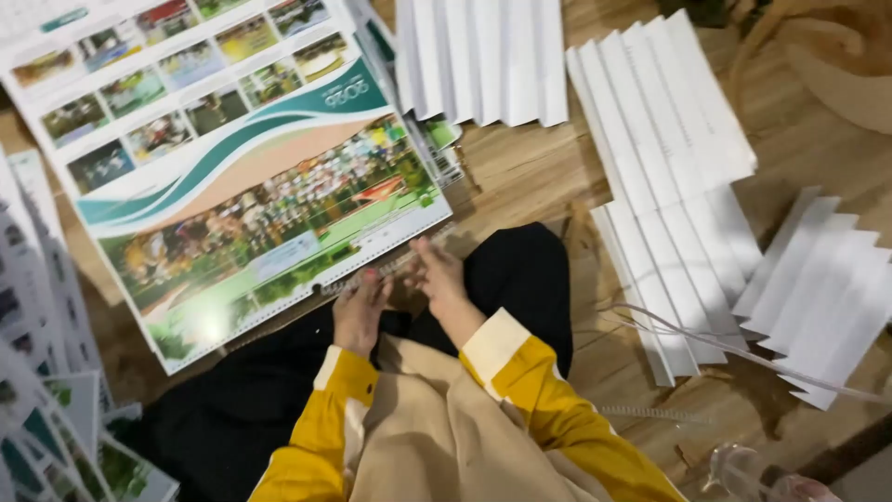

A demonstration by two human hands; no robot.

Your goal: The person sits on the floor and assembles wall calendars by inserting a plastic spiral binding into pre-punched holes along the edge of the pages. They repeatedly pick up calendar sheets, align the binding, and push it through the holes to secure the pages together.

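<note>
Wooden floorboards (520, 167) are filling the view from above, and a person is sitting on them in black trousers and a yellow top with cream cuffs. Lying across the floor in front of the knees is a large printed calendar sheet (251, 186), tilted, with rows of small photographs at its far end, a teal and tan wave band across the middle, and one big crowd photograph nearest the person. A thin wire spiral binding (390, 270) is running along the sheet's near edge.

Both hands are working at that near edge. The left hand (358, 311) is resting on the edge with its fingers curled down onto the binding, seemingly pinching it, though the blur makes the grip hard to confirm. The right hand (437, 279) is just beside it, fingers loosely spread and fingertips touching the binding and paper edge; it is holding nothing that can be seen.

To the right, fanned stacks of white paper strips (669, 186) are lying on the boards, with another fan (483, 56) at the top and one more (818, 297) at far right. More printed sheets (46, 390) are overlapping at the left edge. A loose coil of wire (650, 412) is lying near the right knee.
</note>
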